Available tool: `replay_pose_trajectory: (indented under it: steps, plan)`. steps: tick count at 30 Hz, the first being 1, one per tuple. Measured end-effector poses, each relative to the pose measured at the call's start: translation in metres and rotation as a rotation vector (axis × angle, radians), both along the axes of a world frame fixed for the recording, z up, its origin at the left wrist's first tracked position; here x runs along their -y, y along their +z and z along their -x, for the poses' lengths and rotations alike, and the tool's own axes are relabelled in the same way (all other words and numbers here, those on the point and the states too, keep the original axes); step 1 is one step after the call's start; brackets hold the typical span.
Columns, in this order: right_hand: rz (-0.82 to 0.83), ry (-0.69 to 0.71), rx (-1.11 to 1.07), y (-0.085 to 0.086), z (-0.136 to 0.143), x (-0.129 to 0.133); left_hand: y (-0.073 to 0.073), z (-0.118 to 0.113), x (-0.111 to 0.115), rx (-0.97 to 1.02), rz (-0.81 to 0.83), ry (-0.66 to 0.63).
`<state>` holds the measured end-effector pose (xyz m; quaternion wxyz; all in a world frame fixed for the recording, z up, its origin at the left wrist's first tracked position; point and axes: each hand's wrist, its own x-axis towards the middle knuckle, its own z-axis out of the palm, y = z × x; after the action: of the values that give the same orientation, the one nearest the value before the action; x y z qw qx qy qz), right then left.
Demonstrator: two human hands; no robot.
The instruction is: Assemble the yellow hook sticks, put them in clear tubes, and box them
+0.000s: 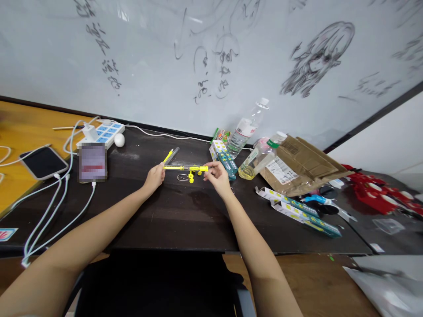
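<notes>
A thin yellow-and-clear rod [178,167], like a slim tube with yellow fittings, lies level just above the dark desk. My left hand [155,178] is closed around its left end. At the thick yellow right end, my right hand [217,177] pinches with thumb and fingers. Small yellow round pieces [191,177] show just below the rod; whether they join it I cannot tell. Beside them is a bent metal wire loop [182,178]. Behind my left hand sit a second yellow stick [168,156] and a clear tube [175,152].
Green-and-white boxes [224,157] stand beyond my right hand, near a water bottle [243,134] and a bottle with yellowish liquid [256,163]. Rightward lie a cardboard package [297,152] and opened long boxes [307,218]. Phones, white cables and a power strip [107,131] occupy the left.
</notes>
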<state>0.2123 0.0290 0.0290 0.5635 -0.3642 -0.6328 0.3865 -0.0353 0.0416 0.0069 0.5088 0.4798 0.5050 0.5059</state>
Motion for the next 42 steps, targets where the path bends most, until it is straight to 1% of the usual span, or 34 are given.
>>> replay_pose_trajectory:
  steps: [6, 10, 20, 27, 34, 42]
  plan:
    - [-0.049, -0.049, 0.08, 0.0019, 0.001, 0.0042, 0.0015, -0.0015, 0.0008, 0.0, -0.006, -0.004]
    - [-0.06, -0.055, 0.132, 0.0013, 0.0018, 0.005, 0.0029, -0.0014, 0.0018, 0.0, 0.0, -0.009]
    - [-0.065, -0.068, 0.159, 0.001, 0.0012, 0.005, 0.0037, -0.0014, 0.0016, 0.001, 0.007, 0.009]
    - [-0.016, -0.047, 0.151, 0.0023, 0.001, 0.0051, 0.0024, -0.0011, 0.002, 0.004, -0.004, 0.006]
    - [-0.048, -0.057, 0.174, 0.0057, 0.0006, 0.007, 0.0039, -0.0014, 0.0033, 0.007, 0.001, 0.004]
    - [-0.03, -0.087, 0.177, 0.0029, -0.0025, 0.0037, 0.0017, -0.0012, 0.0028, -0.007, -0.015, -0.005]
